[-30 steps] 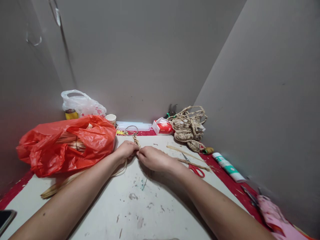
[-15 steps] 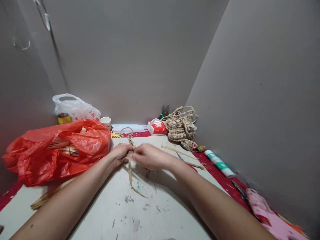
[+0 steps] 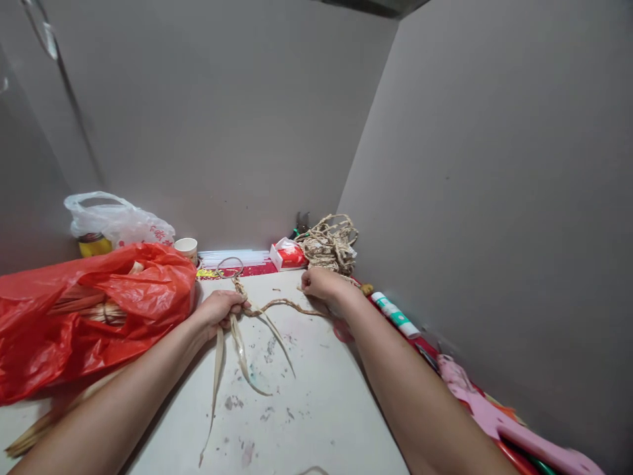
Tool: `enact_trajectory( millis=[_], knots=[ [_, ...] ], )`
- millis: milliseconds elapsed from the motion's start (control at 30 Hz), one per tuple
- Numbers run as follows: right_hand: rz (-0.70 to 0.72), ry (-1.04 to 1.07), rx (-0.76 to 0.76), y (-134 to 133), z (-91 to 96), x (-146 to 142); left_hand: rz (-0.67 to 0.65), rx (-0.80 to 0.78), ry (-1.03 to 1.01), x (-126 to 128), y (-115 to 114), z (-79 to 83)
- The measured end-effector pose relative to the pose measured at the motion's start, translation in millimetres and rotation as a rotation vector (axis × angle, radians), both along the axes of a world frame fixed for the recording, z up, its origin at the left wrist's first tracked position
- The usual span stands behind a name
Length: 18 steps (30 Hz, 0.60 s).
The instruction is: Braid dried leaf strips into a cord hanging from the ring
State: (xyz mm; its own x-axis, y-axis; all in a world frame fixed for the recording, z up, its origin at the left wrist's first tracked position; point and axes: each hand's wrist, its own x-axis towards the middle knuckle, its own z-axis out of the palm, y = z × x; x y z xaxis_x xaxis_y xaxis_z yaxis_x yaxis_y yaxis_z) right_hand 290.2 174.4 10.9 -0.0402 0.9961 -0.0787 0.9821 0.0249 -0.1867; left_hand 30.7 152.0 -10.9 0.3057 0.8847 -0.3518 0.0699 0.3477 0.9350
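My left hand [image 3: 225, 309] is closed in a pinch on a short braid [image 3: 239, 286] of dried plant fiber, which joins a metal ring [image 3: 230, 267] beyond the fingers. Pale flat strips [image 3: 241, 353] hang loose from that grip over the table. A brown twisted cord [image 3: 284, 302] runs from beside my left fingers toward my right wrist. Out to the right, my right hand [image 3: 322, 287] has its fingers pressed together over the tabletop, with the tip of a pale strip [image 3: 299, 288] showing at them. The rest of that strip is hidden by the hand.
A red plastic bag [image 3: 163, 280] with bundled fiber lies left. Along the back stand a paper cup [image 3: 186, 247], clear sticks [image 3: 235, 258], a tissue pack [image 3: 288, 255] and coiled rope [image 3: 329, 244]. A white-green roll [image 3: 395, 315] and pink object [image 3: 494, 415] lie right.
My right hand has left my left hand and moved right, to the pale strip. My left hand keeps its pinch, and more strips now show below it. The view has turned right.
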Motion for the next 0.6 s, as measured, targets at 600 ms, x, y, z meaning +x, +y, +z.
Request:
enact_trajectory(
  millis=[600],
  knots=[
    [0.177,1.049,-0.364,-28.9,-1.0,-94.3,0.03,0.027,-0.044,2.3,-3.8,-0.1]
  ],
)
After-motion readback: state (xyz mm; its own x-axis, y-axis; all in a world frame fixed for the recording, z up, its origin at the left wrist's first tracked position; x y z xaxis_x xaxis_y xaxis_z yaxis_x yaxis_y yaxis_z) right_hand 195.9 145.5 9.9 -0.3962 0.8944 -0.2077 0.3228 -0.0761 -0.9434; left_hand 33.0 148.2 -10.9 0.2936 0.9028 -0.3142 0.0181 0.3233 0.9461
